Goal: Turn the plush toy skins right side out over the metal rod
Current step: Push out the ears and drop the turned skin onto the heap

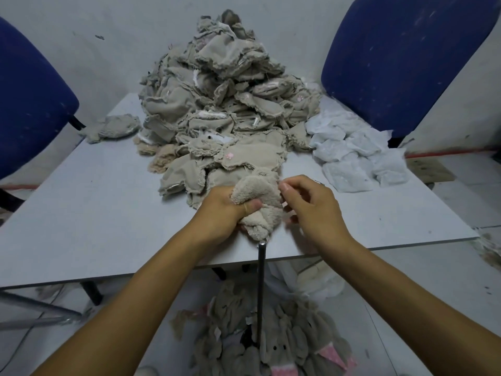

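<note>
Two hands on one plush skin at rod tip

Both hands at table's near edge. Left hand (222,210) clenched around fluffy beige plush skin (257,204), thumb pressed across its front, fingers hidden behind. Right hand (311,207) just beside skin's right flank, fingers curled, thumb and forefinger pinched together at upper edge of fabric; whether any cloth sits in that pinch, cannot tell. Skin bunched into rounded lump, fuzzy side outward, lower end tapering down onto top of metal rod (261,289). Rod upright, directly below hands, running down past grey table (95,213) edge toward floor.

Beyond hands, heaped high: pile of grey-beige inside-out skins (217,104), raw frayed seams showing, a few small pink marks. Beyond right hand and further right: white fabric pieces (352,153) spread on tabletop. Beyond left hand, well apart: single small grey skin (113,128) near table's far corner.

Below forearms, around rod's base: finished plush skins (271,335) on floor, some with pink dotted parts. Blue chair (393,63) behind right side, another blue chair (29,99) at left.
</note>
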The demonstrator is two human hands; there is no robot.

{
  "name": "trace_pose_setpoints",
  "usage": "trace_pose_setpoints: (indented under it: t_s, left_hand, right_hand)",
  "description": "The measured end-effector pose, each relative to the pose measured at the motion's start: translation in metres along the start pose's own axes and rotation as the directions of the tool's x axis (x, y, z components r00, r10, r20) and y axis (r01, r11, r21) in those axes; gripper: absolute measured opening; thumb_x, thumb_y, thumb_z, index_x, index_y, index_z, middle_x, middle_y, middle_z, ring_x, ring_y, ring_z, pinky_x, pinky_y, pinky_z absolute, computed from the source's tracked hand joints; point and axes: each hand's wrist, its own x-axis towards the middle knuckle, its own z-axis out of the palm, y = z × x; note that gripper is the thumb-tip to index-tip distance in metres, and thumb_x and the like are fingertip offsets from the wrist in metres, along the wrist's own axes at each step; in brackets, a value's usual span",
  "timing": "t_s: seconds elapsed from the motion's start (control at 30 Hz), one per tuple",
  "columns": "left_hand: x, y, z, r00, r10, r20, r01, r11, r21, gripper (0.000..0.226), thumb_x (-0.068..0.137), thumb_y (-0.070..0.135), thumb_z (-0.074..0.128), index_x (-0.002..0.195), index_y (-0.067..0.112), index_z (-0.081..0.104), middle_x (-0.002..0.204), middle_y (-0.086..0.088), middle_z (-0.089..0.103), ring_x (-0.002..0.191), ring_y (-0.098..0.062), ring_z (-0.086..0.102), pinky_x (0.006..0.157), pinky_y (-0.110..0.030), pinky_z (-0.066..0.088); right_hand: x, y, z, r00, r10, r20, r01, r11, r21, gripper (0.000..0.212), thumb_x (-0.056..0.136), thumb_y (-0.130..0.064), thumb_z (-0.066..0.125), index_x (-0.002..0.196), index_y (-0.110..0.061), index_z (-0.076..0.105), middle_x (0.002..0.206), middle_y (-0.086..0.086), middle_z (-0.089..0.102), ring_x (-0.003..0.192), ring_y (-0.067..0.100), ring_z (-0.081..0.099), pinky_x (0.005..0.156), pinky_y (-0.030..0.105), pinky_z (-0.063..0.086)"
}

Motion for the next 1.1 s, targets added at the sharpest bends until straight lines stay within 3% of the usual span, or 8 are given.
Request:
trace_pose_setpoints:
  t_s: [0.17,0.3,0.53,0.73,0.83,0.9,0.97,1.1]
  left_hand:
    - [-0.002,-0.008,0.002,1.000,-0.004,0.003,0.004,0.987,0.161,0.037,0.088,-0.003,0.065,0.073,0.029,0.074,0.078,0.008,0.072,0.083,-0.019,0.066,0.082,-0.041,0.053]
    - [-0.007,-0.011,0.008,0.998,0.054,0.043,-0.063,0.973,0.220,0.024,0.075,0.024,0.066,0.070,0.046,0.071,0.075,0.021,0.070,0.083,-0.014,0.065,0.083,-0.039,0.052]
    - [-0.012,-0.015,0.012,0.999,0.003,-0.049,-0.003,1.000,0.001,0.020,0.075,0.020,0.063,0.074,0.032,0.078,0.084,0.004,0.075,0.096,-0.031,0.068,0.095,-0.059,0.050]
    - [-0.008,-0.017,0.002,0.999,0.007,0.050,-0.007,1.000,0.005,0.036,0.091,-0.004,0.060,0.071,0.021,0.076,0.078,0.003,0.073,0.079,-0.015,0.067,0.077,-0.038,0.055]
    - [-0.006,-0.010,-0.008,1.000,0.004,0.018,-0.005,1.000,0.025,0.034,0.091,-0.005,0.061,0.068,0.019,0.073,0.069,0.006,0.071,0.066,-0.011,0.065,0.063,-0.024,0.051]
    - [-0.002,-0.008,-0.015,0.998,-0.015,-0.067,0.016,1.000,0.022,0.037,0.092,-0.001,0.061,0.062,0.020,0.069,0.062,0.006,0.066,0.062,-0.019,0.059,0.060,-0.027,0.046]
    - [0.002,-0.009,-0.020,0.986,0.000,-0.167,0.017,0.995,0.097,0.036,0.093,0.003,0.062,0.062,0.021,0.069,0.063,0.010,0.066,0.068,-0.019,0.058,0.065,-0.031,0.045]
    - [0.003,-0.008,-0.021,0.956,0.058,-0.286,0.042,0.942,0.332,0.028,0.091,0.011,0.058,0.066,0.023,0.065,0.070,0.008,0.066,0.075,-0.020,0.058,0.063,-0.029,0.040]
  right_hand:
    - [-0.010,0.003,0.000,0.989,-0.140,0.045,0.147,0.963,-0.227,0.009,0.088,-0.022,0.071,0.092,-0.023,0.078,0.081,-0.012,0.072,0.067,0.002,0.063,0.067,0.027,0.052]
    - [-0.011,0.003,-0.003,0.983,-0.144,0.113,0.175,0.919,-0.353,0.010,0.085,-0.016,0.069,0.090,-0.019,0.077,0.073,-0.002,0.070,0.065,0.013,0.064,0.067,0.037,0.054]
    - [-0.009,-0.001,-0.007,0.941,-0.171,0.292,0.291,0.848,-0.442,0.016,0.085,-0.016,0.071,0.101,-0.018,0.076,0.093,-0.003,0.058,0.085,0.014,0.056,0.077,0.026,0.040]
    - [-0.019,0.000,0.005,0.910,-0.375,0.178,0.413,0.775,-0.478,0.008,0.075,-0.005,0.074,0.075,-0.005,0.066,0.074,0.005,0.056,0.067,0.020,0.051,0.062,0.031,0.040]
    - [-0.012,-0.002,0.004,0.955,-0.295,0.026,0.286,0.898,-0.335,0.004,0.085,-0.007,0.069,0.082,-0.010,0.068,0.075,0.002,0.061,0.071,0.020,0.058,0.066,0.030,0.049]
    - [0.000,-0.005,-0.001,0.993,-0.060,-0.104,0.059,0.998,-0.010,0.006,0.095,-0.010,0.063,0.090,-0.009,0.067,0.081,0.005,0.065,0.077,0.020,0.063,0.072,0.034,0.059]
    - [0.011,-0.007,-0.007,0.980,0.138,-0.143,-0.086,0.943,0.322,0.010,0.101,-0.010,0.055,0.097,-0.006,0.063,0.090,0.008,0.064,0.083,0.016,0.064,0.071,0.027,0.060]
    - [0.017,-0.003,-0.010,0.954,0.286,-0.091,-0.191,0.813,0.550,0.015,0.104,-0.012,0.047,0.096,-0.009,0.059,0.099,0.011,0.064,0.080,0.012,0.070,0.066,0.022,0.059]
